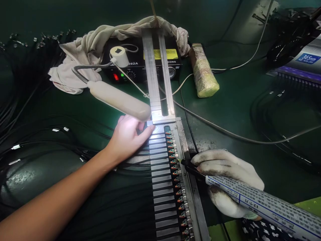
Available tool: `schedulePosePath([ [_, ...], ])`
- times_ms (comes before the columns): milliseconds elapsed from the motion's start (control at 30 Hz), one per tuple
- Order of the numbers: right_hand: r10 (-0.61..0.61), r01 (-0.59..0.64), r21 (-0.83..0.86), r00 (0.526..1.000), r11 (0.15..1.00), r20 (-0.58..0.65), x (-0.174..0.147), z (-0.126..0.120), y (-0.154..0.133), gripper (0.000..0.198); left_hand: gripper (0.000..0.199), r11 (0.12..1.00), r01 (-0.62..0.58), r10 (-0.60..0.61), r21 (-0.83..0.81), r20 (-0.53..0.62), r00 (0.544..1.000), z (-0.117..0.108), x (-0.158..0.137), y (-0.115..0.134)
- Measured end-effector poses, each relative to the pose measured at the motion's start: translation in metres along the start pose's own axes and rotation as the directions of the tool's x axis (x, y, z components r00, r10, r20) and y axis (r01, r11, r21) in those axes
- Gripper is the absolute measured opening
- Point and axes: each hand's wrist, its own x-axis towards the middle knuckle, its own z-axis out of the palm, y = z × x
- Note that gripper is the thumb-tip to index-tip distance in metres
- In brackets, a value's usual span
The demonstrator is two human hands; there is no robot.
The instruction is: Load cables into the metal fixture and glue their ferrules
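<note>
A long slotted metal jig (164,195) runs away from me, with black cables laid across it in a row. Their small connector ends with orange wires (174,161) line its right side. My left hand (127,139), bare, grips the jig's left edge near its far end, thumb on the metal; some fingers are hidden beneath the lamp. In my right hand (228,180), wearing a stained white glove, is a labelled dispensing syringe (260,207). Its dark nozzle points left, with the tip at one of the connectors midway along the row.
A white gooseneck lamp (120,100) hangs low over the jig. Behind stands a black control box (140,65) with a cloth (100,36) draped over it. A wrapped block (203,72) lies right of it. Cable bundles (22,77) spread at left; a labelled device (306,60) stands far right.
</note>
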Motion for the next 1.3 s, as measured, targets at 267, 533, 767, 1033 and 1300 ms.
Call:
schedulePosePath([
  [267,0.002,-0.002,-0.002,1.000,1.000,0.003,0.002,0.001,0.001,0.023,0.022,1.000,0.005,-0.005,0.000,0.000,1.000,0.000,0.000,0.000],
  [533,0.027,-0.027,0.011,1.000,1.000,-0.001,0.004,0.000,0.000,0.022,0.023,1.000,0.010,-0.010,0.000,0.003,1.000,0.000,0.000,0.001],
  [767,0.025,-0.025,-0.001,1.000,1.000,0.001,0.005,0.000,0.001,0.021,0.024,1.000,0.008,-0.008,0.000,-0.001,1.000,0.000,0.000,0.000],
  [1033,-0.010,0.010,0.013,0.998,1.000,-0.064,0.000,-0.002,-0.008,0.024,0.022,1.000,-0.021,0.021,0.005,-0.004,1.000,0.000,0.000,-0.001],
  [1300,0.045,-0.045,-0.030,0.999,0.999,-0.020,-0.006,-0.001,-0.016,0.021,0.019,1.000,-0.027,0.027,-0.002,0.000,1.000,-0.001,0.001,0.001],
])
